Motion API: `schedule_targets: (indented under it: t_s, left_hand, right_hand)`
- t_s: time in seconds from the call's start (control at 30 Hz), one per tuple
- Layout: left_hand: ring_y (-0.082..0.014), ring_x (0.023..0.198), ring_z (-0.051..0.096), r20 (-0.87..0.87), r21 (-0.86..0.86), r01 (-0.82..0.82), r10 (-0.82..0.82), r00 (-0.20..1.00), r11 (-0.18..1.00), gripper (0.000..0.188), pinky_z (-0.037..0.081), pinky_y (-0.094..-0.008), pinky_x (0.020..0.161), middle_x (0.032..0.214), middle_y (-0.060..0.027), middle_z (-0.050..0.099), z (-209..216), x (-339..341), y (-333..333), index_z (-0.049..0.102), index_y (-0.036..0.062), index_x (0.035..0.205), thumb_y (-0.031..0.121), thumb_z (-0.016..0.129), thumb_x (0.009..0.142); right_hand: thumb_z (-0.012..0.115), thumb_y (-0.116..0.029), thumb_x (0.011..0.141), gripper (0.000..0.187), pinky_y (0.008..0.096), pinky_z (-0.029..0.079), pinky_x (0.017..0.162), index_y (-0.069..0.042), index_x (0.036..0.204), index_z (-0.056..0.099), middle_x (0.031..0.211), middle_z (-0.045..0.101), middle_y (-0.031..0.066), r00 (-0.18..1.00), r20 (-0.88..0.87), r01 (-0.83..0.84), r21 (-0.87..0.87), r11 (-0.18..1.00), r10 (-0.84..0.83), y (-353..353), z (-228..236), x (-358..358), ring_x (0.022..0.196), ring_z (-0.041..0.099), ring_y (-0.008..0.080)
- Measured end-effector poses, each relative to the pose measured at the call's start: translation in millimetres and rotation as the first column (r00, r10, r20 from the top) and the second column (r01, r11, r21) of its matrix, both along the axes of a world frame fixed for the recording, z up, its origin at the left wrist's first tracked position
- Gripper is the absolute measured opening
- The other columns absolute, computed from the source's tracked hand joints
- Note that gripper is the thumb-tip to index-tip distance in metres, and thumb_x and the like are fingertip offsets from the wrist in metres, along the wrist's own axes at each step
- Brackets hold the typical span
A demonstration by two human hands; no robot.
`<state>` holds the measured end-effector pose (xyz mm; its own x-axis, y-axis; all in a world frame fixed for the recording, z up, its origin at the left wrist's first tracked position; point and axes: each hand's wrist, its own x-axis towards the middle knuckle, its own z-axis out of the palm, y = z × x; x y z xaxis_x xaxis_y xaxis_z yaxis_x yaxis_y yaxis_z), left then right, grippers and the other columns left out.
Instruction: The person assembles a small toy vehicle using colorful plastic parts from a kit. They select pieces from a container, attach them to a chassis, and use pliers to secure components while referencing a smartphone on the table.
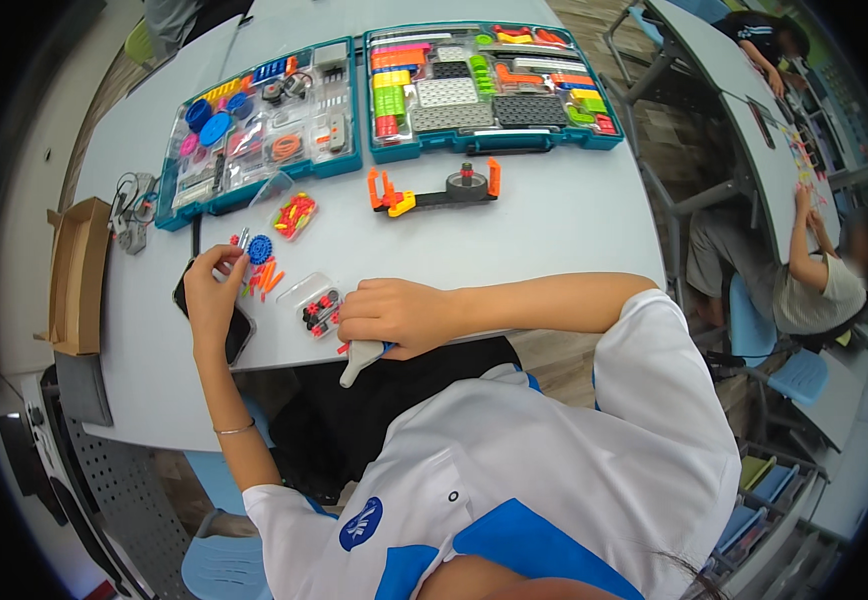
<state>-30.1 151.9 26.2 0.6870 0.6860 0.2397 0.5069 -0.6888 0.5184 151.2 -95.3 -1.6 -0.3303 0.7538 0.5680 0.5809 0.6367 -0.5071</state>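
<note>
My left hand [214, 285] is at the left of the white table, thumb and finger pinched on a small grey rod-like piece [244, 238]. Just beside the fingertips lies a blue gear [260, 249], with several orange and red pegs [268, 277] nearer me. My right hand [394, 315] is closed at the table's near edge, a pale grey tapered thing [361, 362] sticking out below it; its other end is hidden. Next to that hand sits a clear box [321, 314] of red and black parts. Farther off stands an assembled orange, yellow and black piece with a wheel [467, 183].
Two teal cases [359, 160] of colourful building parts lie open at the back. A small clear box [295, 214] holds red and yellow pieces. At the left are a cardboard box [79, 280], grey cabled parts [132, 215] and a dark flat device [241, 330]. People sit at another table, right.
</note>
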Motion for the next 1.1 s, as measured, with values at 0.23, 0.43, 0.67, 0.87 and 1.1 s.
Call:
schedule_targets:
  t_s: [0.23,0.43,0.67,0.87,1.1]
  left_hand:
    - [-0.0132,0.072,0.055,-0.016,-0.069,0.022,-0.023,1.0,0.997,0.02,0.047,-0.0292,0.07,0.083,-0.0061,0.069,5.6,3.7,-7.1,0.073,0.0017,0.101,0.004,0.074,0.081]
    - [-0.0127,0.071,0.055,-0.01,-0.101,0.041,-0.042,0.999,0.994,0.024,0.047,-0.0283,0.069,0.082,-0.0064,0.069,2.9,9.7,-6.2,0.072,0.0001,0.105,0.002,0.072,0.081]
    - [-0.0117,0.072,0.055,0.019,-0.053,-0.024,0.025,1.0,0.998,0.03,0.046,-0.0278,0.069,0.081,-0.0054,0.068,-0.3,-0.3,-11.6,0.071,0.0017,0.113,0.002,0.071,0.082]
    - [-0.0083,0.073,0.054,0.047,-0.031,-0.031,0.033,0.998,0.999,0.029,0.037,-0.0261,0.061,0.083,0.0003,0.068,4.6,7.6,-18.7,0.072,0.0055,0.112,0.006,0.073,0.084]
    - [-0.006,0.075,0.052,0.071,-0.054,-0.029,0.033,0.997,0.998,0.025,0.033,-0.024,0.061,0.085,0.0019,0.068,19.0,11.0,-29.8,0.072,0.0064,0.112,0.007,0.072,0.087]
  right_hand:
    - [0.08,-0.008,0.067,0.046,0.0398,0.047,0.087,-0.008,0.109,0.059,0.108,0.06,0.0116,1.0,-0.003,-0.004,0.02,1.0,0.004,-0.1,-2.1,-2.1,0.104,0.06,0.0301]
    - [0.078,-0.01,0.071,0.041,0.0398,0.046,0.084,-0.008,0.107,0.06,0.106,0.061,0.0087,0.998,0.047,0.029,0.088,0.996,-0.033,-2.8,7.8,2.1,0.098,0.06,0.0261]
    - [0.073,0.008,0.064,0.047,0.039,0.052,0.081,-0.007,0.108,0.065,0.103,0.069,0.0108,0.576,0.005,0.757,0.374,0.536,-0.818,-58.2,82.8,169.7,0.096,0.066,0.0314]
    - [0.073,-0.016,0.09,0.023,0.0384,0.049,0.08,-0.001,0.106,0.067,0.095,0.067,0.0157,0.171,0.054,0.981,0.081,0.175,-0.984,-158.6,41.7,296.8,0.088,0.063,0.0326]
    - [0.07,-0.012,0.093,0.018,0.0319,0.047,0.084,-0.002,0.107,0.068,0.096,0.065,0.0084,0.278,0.057,0.948,-0.176,0.265,-0.959,-158.9,37.4,302.9,0.088,0.061,0.0214]
